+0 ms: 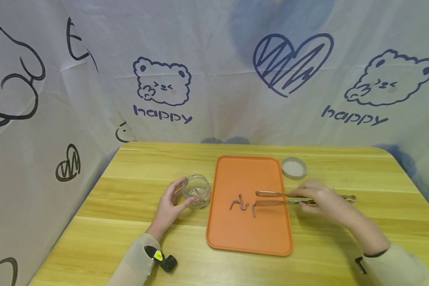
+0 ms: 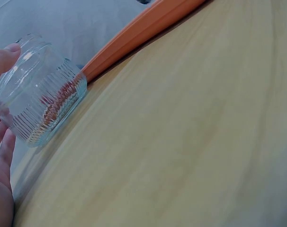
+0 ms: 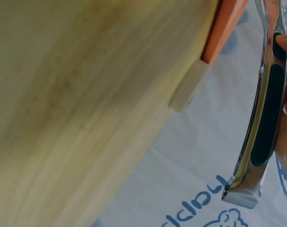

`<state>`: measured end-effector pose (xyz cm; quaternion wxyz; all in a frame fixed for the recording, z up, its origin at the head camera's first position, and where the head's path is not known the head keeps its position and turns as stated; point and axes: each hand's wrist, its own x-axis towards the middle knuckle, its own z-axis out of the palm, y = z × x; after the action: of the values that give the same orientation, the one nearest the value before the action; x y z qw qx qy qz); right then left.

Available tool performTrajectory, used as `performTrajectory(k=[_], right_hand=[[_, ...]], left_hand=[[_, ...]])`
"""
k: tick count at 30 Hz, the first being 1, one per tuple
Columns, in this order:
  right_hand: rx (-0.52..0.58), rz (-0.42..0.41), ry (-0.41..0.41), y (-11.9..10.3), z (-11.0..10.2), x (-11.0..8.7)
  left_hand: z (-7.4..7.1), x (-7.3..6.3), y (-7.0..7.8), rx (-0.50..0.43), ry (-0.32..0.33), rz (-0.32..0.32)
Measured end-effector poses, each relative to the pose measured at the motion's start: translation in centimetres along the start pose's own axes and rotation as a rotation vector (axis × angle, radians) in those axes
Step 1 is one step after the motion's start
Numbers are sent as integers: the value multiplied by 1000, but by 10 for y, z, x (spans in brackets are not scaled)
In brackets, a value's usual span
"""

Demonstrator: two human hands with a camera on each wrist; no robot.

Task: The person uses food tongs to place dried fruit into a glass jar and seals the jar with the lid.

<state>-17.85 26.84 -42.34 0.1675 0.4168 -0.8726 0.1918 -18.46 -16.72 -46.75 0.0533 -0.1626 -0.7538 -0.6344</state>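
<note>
We look down on a wooden table (image 1: 139, 190) where a person's left hand (image 1: 169, 206) grips a clear glass jar (image 1: 202, 198), thumb and fingers pinching its sides, just left of an orange tray (image 1: 250, 234). A few small brown bits show inside the jar. Thin brown strips (image 1: 243, 207) lie mid-tray. From the right, the right hand (image 1: 325, 200) has its fingers curled round metal tongs (image 1: 271, 203); their tips stand apart over the tray, the nearer one by the rightmost strip, though we cannot tell if they touch. A round lid (image 1: 294, 168) lies at the tray's far right. We judge the step in hand to be lining the tongs up on a strip; the next move calls for a light squeeze. On the backdrop (image 1: 214, 131) we read "happy" twice; the yellow label (image 1: 159, 255) at the left wrist is too small to read.
</note>
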Motion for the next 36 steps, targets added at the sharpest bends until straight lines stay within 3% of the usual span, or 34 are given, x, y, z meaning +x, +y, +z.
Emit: performTrajectory(k=[8, 22, 36], right_hand=[[16, 40, -55, 2, 8, 0], [3, -25, -21, 2, 9, 3], [18, 3, 8, 1, 7, 1]], left_hand=[[0, 1, -1, 0, 2, 3], [0, 1, 0, 18, 4, -2], [0, 1, 0, 17, 5, 1]])
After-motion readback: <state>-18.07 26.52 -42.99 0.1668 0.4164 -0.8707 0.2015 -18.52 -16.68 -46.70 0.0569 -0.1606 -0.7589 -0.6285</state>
